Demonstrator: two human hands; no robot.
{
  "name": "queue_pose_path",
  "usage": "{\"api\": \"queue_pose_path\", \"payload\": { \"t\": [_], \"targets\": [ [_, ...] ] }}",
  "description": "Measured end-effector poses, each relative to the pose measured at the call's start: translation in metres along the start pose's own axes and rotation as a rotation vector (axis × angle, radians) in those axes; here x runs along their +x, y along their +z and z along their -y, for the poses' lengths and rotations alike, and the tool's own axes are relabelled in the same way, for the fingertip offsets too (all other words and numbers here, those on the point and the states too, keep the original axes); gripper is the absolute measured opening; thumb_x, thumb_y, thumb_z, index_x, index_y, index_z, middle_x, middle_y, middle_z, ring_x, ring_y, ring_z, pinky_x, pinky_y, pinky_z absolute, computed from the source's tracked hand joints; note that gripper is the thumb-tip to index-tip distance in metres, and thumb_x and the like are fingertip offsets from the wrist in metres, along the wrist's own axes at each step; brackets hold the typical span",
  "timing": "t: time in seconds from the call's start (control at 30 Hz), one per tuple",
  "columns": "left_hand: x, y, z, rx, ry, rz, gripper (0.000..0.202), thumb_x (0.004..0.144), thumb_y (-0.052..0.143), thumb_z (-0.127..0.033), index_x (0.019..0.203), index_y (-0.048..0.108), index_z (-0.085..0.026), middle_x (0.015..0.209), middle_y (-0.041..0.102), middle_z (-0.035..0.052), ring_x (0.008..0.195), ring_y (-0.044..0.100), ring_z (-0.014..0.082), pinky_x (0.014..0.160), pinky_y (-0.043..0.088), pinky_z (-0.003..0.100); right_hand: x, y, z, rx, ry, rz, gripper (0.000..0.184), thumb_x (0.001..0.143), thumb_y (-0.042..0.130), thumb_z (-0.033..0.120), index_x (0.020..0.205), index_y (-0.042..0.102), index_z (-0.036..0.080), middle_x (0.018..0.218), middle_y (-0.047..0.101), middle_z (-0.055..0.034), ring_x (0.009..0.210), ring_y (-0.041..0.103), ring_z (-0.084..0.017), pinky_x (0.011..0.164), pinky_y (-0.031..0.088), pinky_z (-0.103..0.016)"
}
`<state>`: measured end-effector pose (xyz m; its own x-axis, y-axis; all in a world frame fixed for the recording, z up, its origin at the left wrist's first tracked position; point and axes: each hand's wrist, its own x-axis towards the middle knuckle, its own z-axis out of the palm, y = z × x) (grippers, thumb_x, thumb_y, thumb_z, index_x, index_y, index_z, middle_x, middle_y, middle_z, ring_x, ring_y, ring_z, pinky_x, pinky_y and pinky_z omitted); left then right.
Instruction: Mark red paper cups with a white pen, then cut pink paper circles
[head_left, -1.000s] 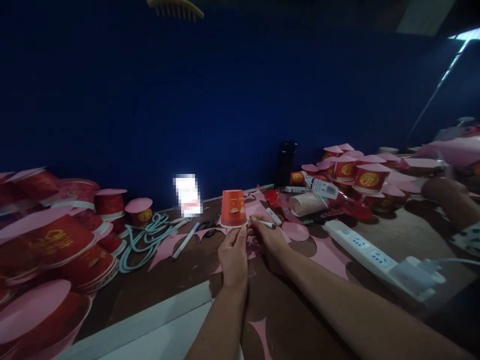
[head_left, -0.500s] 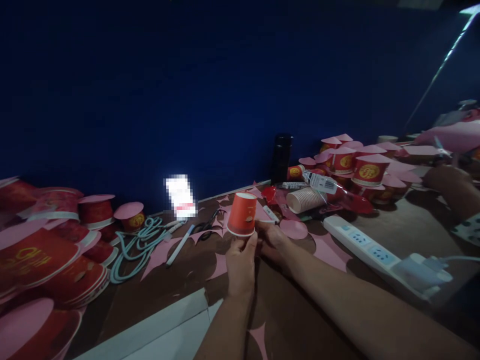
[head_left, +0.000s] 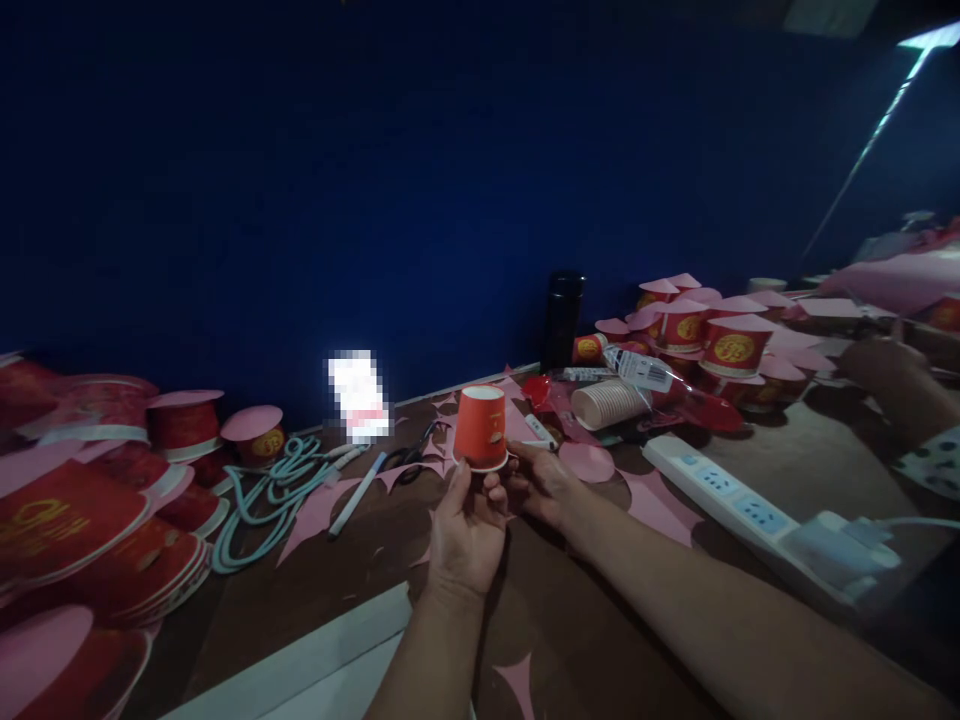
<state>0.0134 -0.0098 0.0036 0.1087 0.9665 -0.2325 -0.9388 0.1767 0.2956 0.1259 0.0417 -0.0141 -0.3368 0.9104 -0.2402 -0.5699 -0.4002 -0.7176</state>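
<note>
My left hand is closed on the rim of an upside-down red paper cup and holds it a little above the brown table. My right hand is just right of the cup, fingers curled, fingertips at its rim; whether they hold anything is unclear. A white marker lies just behind that hand. A pink paper circle lies to its right.
Scissors, a pen and a coiled pale cord lie left of the cup. Red cups with pink lids are heaped at left and back right. A power strip, black bottle and another person's arm are at right.
The cup stood on the table a second ago; my left hand has lifted it and turned it upright again after a tilt. My right hand stayed beside it.
</note>
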Motion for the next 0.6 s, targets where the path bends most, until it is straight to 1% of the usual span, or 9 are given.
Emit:
{"api": "queue_pose_path", "payload": {
  "t": [0.1,0.17,0.23,0.3,0.37,0.43,0.5,0.57,0.6],
  "targets": [
    [0.001,0.0,0.007,0.082,0.051,-0.053,0.008,0.083,0.056,-0.014,0.083,0.064,-0.012,0.083,0.065,0.0067,0.074,0.062,0.0102,0.068,0.051,0.02,-0.002,0.007,0.002,0.091,0.059,-0.021,0.023,0.073,0.068,0.028,0.066,0.05,0.016,0.047,0.045,0.0078,0.034,0.033,-0.001,0.035,0.031,-0.012],
    [0.001,0.001,0.013,0.135,0.082,-0.052,0.006,0.081,0.06,-0.015,0.083,0.065,-0.012,0.083,0.067,0.0064,0.075,0.063,0.0104,0.071,0.051,0.021,-0.004,0.011,0.003,0.118,0.064,-0.05,0.024,0.074,0.068,0.028,0.065,0.049,0.016,0.046,0.044,0.0084,0.033,0.031,-0.001,0.034,0.03,-0.011],
    [-0.001,0.002,0.018,0.202,0.096,-0.019,0.007,0.076,0.066,-0.018,0.082,0.065,-0.013,0.078,0.066,0.0039,0.069,0.061,0.0085,0.066,0.05,0.019,-0.006,0.013,0.004,0.127,0.073,-0.084,0.027,0.076,0.065,0.027,0.06,0.046,0.017,0.043,0.042,0.0087,0.033,0.032,-0.002,0.033,0.03,-0.012],
    [-0.003,0.003,0.019,0.257,0.093,0.053,0.013,0.071,0.071,-0.02,0.081,0.065,-0.014,0.075,0.064,0.002,0.064,0.059,0.0069,0.061,0.046,0.017,-0.007,0.013,0.004,0.12,0.102,-0.116,0.029,0.079,0.061,0.027,0.057,0.043,0.018,0.04,0.04,0.008,0.033,0.036,-0.004,0.032,0.032,-0.013],
    [-0.004,0.004,0.017,0.256,0.089,0.12,0.019,0.068,0.075,-0.025,0.08,0.065,-0.014,0.073,0.063,0.0015,0.064,0.057,0.0073,0.061,0.045,0.018,-0.008,0.013,0.004,0.109,0.115,-0.122,0.031,0.08,0.057,0.025,0.055,0.041,0.018,0.04,0.042,0.0064,0.034,0.038,-0.005,0.034,0.036,-0.015],
    [-0.003,0.003,0.013,0.203,0.088,0.147,0.027,0.067,0.075,-0.036,0.079,0.064,-0.015,0.071,0.061,0.0011,0.062,0.055,0.0087,0.063,0.047,0.022,-0.007,0.012,0.003,0.1,0.1,-0.101,0.028,0.08,0.056,0.022,0.056,0.043,0.018,0.041,0.044,0.006,0.033,0.038,-0.004,0.037,0.04,-0.015],
    [-0.001,0.003,0.008,0.151,0.087,0.14,0.037,0.067,0.07,-0.051,0.076,0.064,-0.016,0.064,0.058,0.0,0.057,0.052,0.0094,0.061,0.047,0.025,-0.006,0.011,0.0,0.088,0.093,-0.064,0.023,0.078,0.057,0.019,0.058,0.046,0.016,0.042,0.044,0.0061,0.033,0.038,-0.003,0.036,0.036,-0.013],
    [0.002,0.002,0.005,0.13,0.107,0.118,0.045,0.067,0.065,-0.061,0.072,0.063,-0.017,0.06,0.057,-0.0001,0.052,0.049,0.0091,0.054,0.044,0.023,-0.004,0.012,-0.003,0.064,0.108,-0.029,0.022,0.076,0.058,0.017,0.058,0.046,0.016,0.042,0.044,0.0058,0.034,0.041,-0.004,0.033,0.031,-0.011],
    [0.003,0.002,0.003,0.132,0.122,0.105,0.047,0.067,0.062,-0.064,0.071,0.062,-0.017,0.061,0.058,0.0006,0.052,0.049,0.009,0.051,0.042,0.022,-0.003,0.012,-0.005,0.052,0.11,-0.013,0.023,0.075,0.059,0.017,0.057,0.045,0.016,0.042,0.044,0.0054,0.034,0.042,-0.004,0.032,0.028,-0.01]
  ]
}}
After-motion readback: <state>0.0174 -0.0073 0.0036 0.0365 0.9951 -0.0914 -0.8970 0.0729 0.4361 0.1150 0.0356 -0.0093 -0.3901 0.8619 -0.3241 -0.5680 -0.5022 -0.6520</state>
